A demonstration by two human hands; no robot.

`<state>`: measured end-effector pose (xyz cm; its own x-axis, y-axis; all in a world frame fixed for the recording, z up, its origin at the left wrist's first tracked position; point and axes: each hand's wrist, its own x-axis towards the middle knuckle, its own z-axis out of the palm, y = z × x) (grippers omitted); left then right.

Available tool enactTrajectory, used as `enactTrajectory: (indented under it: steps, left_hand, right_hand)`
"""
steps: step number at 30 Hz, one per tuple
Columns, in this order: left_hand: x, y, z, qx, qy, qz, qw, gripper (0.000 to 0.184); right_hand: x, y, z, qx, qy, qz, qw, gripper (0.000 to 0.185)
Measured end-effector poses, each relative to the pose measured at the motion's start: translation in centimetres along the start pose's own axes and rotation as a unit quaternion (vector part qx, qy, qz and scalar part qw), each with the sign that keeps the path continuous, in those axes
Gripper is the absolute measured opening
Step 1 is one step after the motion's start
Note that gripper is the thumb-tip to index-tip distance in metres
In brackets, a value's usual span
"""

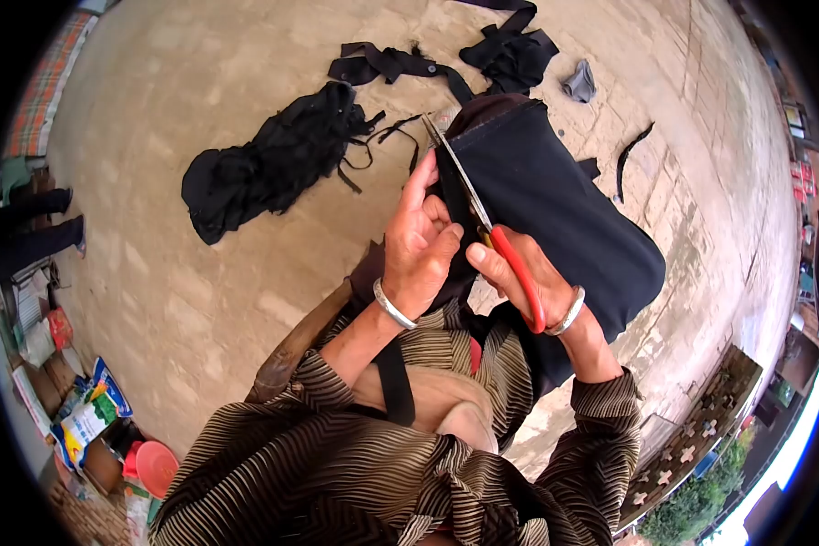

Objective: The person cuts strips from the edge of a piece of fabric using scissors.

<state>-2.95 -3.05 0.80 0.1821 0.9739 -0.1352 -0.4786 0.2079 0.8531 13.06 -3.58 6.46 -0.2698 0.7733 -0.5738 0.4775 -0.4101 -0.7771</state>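
Observation:
My right hand [519, 268] is closed around the red handles of a pair of scissors [517, 268]. The blades point up and away from me, lying along the left edge of a large piece of black cloth [564, 205]. That cloth is draped over my lap and to the right, with a dark brownish patch at its far end. My left hand [417, 246] pinches the cloth's edge just left of the blades, its index finger stretched upward. How far apart the blades are is hard to make out.
On the concrete floor lie a crumpled black garment [268, 164], black straps and scraps [510, 56], a grey scrap [580, 82] and a thin black strip [633, 159]. Another person's legs [36, 232] show at the left. A red basin [156, 469] and bags sit lower left.

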Motion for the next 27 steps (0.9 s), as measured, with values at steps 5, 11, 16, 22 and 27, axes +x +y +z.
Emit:
enactTrajectory:
  steps: [5,11,16,22,27]
  left_hand:
    - [-0.3,-0.1,0.1,0.053,0.002,0.002,0.999,0.075]
    - [-0.1,-0.6,0.5,0.010,0.025,0.026,0.999,0.074]
    - [-0.1,-0.4,0.0,-0.006,-0.004,0.002,1.000,0.076]
    - [0.0,-0.7,0.0,0.014,0.019,0.008,1.000,0.073]
    - [-0.2,-0.7,-0.1,0.035,0.007,0.006,0.999,0.074]
  right_hand:
    - [0.0,0.1,0.0,0.001,-0.005,-0.004,1.000,0.069]
    - [0.8,0.2,0.2,0.075,-0.001,0.016,0.997,0.062]
    - [1.3,0.8,1.0,-0.043,0.074,-0.053,0.995,0.061]
    - [1.0,0.8,0.6,-0.027,0.029,-0.037,0.999,0.055]
    - [0.7,-0.1,-0.3,-0.020,-0.059,-0.013,0.998,0.057]
